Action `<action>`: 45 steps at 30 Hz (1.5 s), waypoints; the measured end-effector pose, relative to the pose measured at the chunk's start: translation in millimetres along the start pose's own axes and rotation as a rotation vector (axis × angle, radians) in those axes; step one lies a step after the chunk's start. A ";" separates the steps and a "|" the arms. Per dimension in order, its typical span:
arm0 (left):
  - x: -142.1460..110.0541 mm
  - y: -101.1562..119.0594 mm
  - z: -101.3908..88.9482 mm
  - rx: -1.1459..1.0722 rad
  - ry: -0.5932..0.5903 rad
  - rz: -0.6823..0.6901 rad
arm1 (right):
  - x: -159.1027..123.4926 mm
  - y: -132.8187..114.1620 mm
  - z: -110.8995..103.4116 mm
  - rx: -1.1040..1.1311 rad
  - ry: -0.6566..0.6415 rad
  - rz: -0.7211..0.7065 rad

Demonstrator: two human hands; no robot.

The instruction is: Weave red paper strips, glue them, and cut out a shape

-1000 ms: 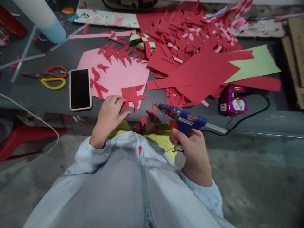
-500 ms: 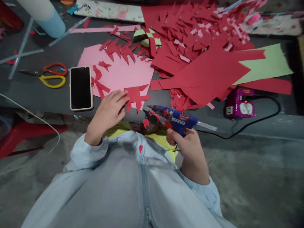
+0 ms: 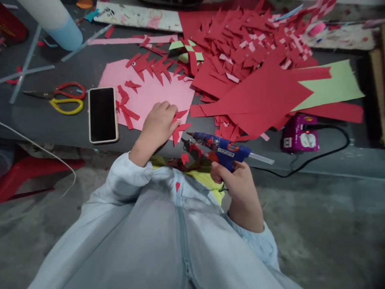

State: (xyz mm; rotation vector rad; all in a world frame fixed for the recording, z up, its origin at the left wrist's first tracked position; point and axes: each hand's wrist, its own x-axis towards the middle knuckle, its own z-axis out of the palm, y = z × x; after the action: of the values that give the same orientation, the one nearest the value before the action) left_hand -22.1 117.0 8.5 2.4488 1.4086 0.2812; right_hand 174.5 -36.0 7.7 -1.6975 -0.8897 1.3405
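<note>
My right hand [image 3: 239, 184] grips a blue hot glue gun [image 3: 221, 147] by its handle, with a glue stick out of its back end. Its nozzle points left, close to a red paper cut-out [image 3: 182, 128]. That cut-out lies on the lower edge of a pink paper sheet [image 3: 147, 98]. Over most of it rests my left hand [image 3: 160, 123], fingers curled together and pressed on it, so its main part is hidden. Small red paper scraps [image 3: 184, 158] are below the nozzle at the table edge.
A phone [image 3: 103, 115] and scissors [image 3: 61, 97] lie left of the pink sheet. Red paper shapes [image 3: 237, 44] are heaped behind, with large red sheets [image 3: 258, 98] in front. A purple power box [image 3: 300, 134] with a black cord sits at right. A white-and-blue cylinder [image 3: 61, 28] stands back left.
My left hand has moved right and forward from the cut-out's left edge to cover it. The glue gun shifted slightly left earlier, then stayed nearly still.
</note>
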 end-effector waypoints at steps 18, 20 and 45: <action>22.0 0.3 9.2 -0.037 -0.008 -0.114 | 12.3 -15.4 -9.0 0.039 -0.001 -0.003; 22.0 -0.6 10.0 -0.036 0.005 -0.116 | 14.5 -17.3 -10.1 0.035 0.004 0.003; 17.3 -13.9 8.4 -0.313 0.053 -0.193 | 52.2 -38.8 19.7 -0.251 -0.034 0.065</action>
State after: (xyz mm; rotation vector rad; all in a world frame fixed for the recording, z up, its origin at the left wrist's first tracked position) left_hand -22.0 137.3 -4.0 2.0545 1.4833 0.4844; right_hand 163.4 30.4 17.1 -1.9125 -1.0674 1.3486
